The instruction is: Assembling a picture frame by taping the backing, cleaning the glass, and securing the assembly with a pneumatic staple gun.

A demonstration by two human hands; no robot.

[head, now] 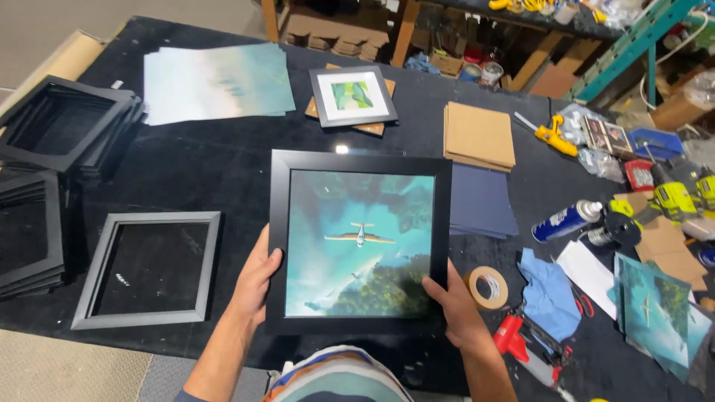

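Hands gripped the frame (360, 242) between them: our left hand (257, 283) clamped its left edge, right hand (456, 311) pinched the lower right corner, picture facing up at us.

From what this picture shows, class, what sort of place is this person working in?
Probably a picture-framing workshop. The hands hold a black framed print over a dark worktable; stacks of empty black frames sit to the left, and cordless drills and a roll of tape to the right.

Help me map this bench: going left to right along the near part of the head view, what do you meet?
Stacked black frames → empty grey frame → left hand → black-framed aeroplane picture → right hand → tape roll → blue cloth → loose aeroplane prints.
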